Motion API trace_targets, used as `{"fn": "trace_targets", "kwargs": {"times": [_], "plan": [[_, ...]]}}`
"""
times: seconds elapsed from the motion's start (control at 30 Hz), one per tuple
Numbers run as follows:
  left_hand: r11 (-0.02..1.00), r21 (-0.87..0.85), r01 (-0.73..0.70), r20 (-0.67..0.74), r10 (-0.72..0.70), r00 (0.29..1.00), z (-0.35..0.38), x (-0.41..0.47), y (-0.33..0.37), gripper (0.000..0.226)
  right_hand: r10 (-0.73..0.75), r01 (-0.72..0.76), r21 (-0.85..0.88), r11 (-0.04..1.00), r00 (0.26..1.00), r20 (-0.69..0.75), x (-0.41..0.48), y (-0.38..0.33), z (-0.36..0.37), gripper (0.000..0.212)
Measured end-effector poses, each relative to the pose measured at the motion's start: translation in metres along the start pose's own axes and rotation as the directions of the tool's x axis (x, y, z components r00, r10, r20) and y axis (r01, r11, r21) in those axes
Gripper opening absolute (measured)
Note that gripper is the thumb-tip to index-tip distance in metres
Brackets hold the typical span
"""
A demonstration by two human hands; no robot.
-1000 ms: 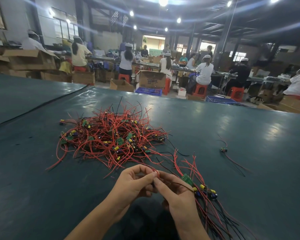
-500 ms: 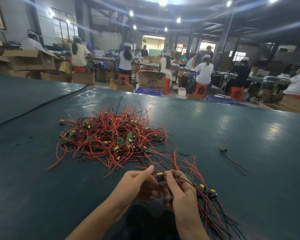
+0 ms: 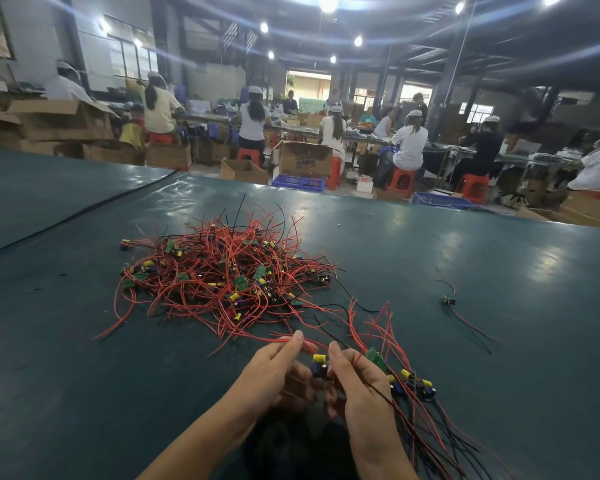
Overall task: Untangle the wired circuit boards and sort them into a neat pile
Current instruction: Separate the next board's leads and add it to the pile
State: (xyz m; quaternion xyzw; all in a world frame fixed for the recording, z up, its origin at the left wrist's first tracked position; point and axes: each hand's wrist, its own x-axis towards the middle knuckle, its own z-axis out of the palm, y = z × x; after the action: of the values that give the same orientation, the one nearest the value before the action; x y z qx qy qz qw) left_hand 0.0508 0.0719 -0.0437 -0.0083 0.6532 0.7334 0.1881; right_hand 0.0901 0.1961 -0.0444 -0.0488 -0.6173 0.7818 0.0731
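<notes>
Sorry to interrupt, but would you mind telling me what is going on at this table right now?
A person is sorting wired circuit boards with bare hands on a dark green table. The left hand pinches a red wire while the right hand grips the wired board held between them. The tangled heap lies just beyond, largely unsorted. A smaller, straighter bundle sits by the right hand, and one stray board lies apart, farther right.
</notes>
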Motion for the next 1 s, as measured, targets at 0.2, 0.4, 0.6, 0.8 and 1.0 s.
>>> {"fn": "trace_targets", "kwargs": {"times": [0.2, 0.4, 0.6, 0.8, 1.0], "plan": [[0.985, -0.068, -0.156, -0.149, 0.144, 0.978, -0.005, 0.002, 0.002, 0.037, 0.108, -0.115, -0.121, 0.986, 0.992, -0.067, 0.004, 0.002, -0.002, 0.039], [0.976, -0.104, -0.192, -0.166, 0.173, 0.971, -0.002, -0.002, 0.007, 0.038, 0.128, -0.130, -0.138, 0.982, 0.992, -0.018, 0.007, 0.009, -0.006, 0.057], [0.986, 0.037, -0.163, 0.074, 0.160, 0.984, 0.001, -0.009, 0.006, 0.038, 0.033, -0.033, -0.176, 0.984, 0.999, -0.003, 0.006, 0.007, -0.002, 0.058], [0.987, 0.081, -0.136, 0.132, 0.124, 0.983, 0.001, -0.006, 0.003, 0.044, 0.042, -0.045, -0.147, 0.988, 0.999, -0.022, 0.005, 0.005, -0.002, 0.049], [0.986, 0.118, -0.116, 0.163, 0.096, 0.982, 0.000, -0.008, 0.004, 0.039, 0.065, -0.073, -0.157, 0.985, 0.996, -0.058, 0.006, 0.004, -0.003, 0.051]]}}
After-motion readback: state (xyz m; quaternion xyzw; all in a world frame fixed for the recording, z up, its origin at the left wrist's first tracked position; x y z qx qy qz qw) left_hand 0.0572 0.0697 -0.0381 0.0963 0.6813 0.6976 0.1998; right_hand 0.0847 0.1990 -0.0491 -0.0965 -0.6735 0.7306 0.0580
